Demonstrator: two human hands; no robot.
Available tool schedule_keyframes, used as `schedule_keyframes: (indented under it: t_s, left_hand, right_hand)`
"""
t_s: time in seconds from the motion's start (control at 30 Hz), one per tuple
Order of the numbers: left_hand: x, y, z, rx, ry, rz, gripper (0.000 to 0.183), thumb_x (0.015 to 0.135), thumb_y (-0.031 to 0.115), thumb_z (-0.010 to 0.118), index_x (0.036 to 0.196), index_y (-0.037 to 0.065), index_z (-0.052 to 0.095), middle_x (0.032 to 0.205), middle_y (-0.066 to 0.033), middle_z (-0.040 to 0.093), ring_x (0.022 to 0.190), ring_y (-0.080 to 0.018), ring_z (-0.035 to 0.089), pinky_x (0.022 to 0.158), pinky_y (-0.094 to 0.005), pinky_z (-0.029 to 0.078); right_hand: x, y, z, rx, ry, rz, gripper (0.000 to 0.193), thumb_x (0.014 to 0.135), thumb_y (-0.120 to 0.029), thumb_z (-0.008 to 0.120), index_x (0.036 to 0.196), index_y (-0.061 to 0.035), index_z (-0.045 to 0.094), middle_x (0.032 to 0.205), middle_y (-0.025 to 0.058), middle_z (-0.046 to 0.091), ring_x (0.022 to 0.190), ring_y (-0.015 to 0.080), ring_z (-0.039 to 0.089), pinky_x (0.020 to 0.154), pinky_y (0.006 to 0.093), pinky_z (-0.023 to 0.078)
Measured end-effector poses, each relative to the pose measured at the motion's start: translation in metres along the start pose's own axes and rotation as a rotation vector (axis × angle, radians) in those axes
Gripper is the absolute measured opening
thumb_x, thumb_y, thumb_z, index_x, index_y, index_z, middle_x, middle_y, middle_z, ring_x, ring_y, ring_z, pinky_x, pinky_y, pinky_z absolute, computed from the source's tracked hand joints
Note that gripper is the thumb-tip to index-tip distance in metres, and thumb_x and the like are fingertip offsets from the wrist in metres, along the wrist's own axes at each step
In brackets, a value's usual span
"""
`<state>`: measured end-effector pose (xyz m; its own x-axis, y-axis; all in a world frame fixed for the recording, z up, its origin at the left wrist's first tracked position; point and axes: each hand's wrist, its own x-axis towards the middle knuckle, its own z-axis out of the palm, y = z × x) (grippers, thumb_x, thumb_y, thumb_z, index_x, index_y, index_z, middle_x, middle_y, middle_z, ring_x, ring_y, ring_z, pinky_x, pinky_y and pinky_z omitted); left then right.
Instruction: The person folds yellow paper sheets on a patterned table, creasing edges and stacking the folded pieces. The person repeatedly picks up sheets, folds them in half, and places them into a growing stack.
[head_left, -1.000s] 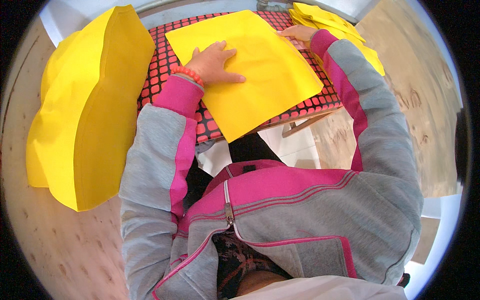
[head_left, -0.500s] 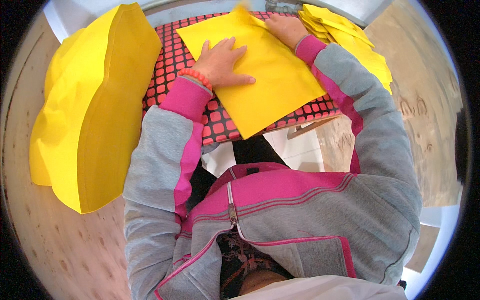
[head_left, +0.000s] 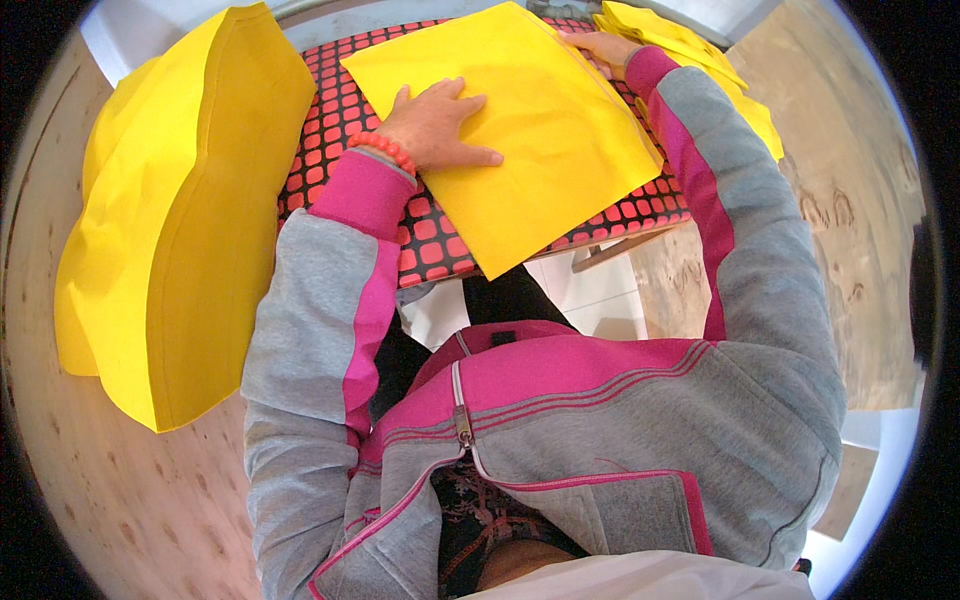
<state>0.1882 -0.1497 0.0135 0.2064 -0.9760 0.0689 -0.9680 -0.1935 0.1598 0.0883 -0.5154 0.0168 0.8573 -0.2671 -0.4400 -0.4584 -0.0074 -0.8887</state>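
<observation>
A square yellow cloth (head_left: 540, 130) lies flat on a board with a red and black squared cover (head_left: 440, 240). My left hand (head_left: 435, 125) rests palm down on the cloth's left part, fingers spread; an orange bead bracelet circles that wrist. My right hand (head_left: 600, 45) sits at the cloth's far right edge, fingers on the fabric; whether it pinches the edge is hard to tell. Both arms wear grey and pink sleeves.
A tall stack of yellow cloths (head_left: 170, 220) stands on the wooden surface (head_left: 110, 480) to the left of the board. A second, lower heap of yellow cloths (head_left: 690, 50) lies at the far right. The wooden top continues on the right side (head_left: 840, 220).
The cloth's raised far corner has been laid down and it now lies flat. My left hand slid slightly over it, and my right hand moved to its far right edge.
</observation>
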Motion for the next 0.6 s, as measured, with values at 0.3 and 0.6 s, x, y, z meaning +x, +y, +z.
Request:
schedule_keyframes:
  t_s: [0.3, 0.6]
  left_hand:
    - [0.002, -0.001, -0.008, 0.114, -0.046, -0.008, 0.090, 0.078, 0.074, 0.063, 0.143, 0.013, 0.052, 0.150, -0.0193, 0.045, 0.143, -0.0345, 0.038, 0.114, -0.0636, 0.023]
    - [-0.006, -0.012, -0.012, 0.188, 0.250, -0.081, 0.083, 0.080, 0.072, 0.063, 0.138, 0.013, 0.058, 0.142, -0.0116, 0.057, 0.142, -0.0324, 0.040, 0.114, -0.0684, 0.016]
  right_hand:
    - [0.039, 0.018, -0.038, -1.116, 0.141, -0.343, 0.069, 0.093, -0.061, 0.054, 0.118, 0.0027, 0.066, 0.109, 0.0188, 0.071, 0.094, 0.0319, 0.070, 0.088, 0.0435, 0.051]
    - [-0.021, 0.036, 0.021, 0.082, 0.529, 0.028, 0.035, 0.098, -0.024, 0.061, 0.121, 0.0027, 0.061, 0.105, 0.0148, 0.073, 0.091, 0.0239, 0.073, 0.077, 0.0380, 0.059]
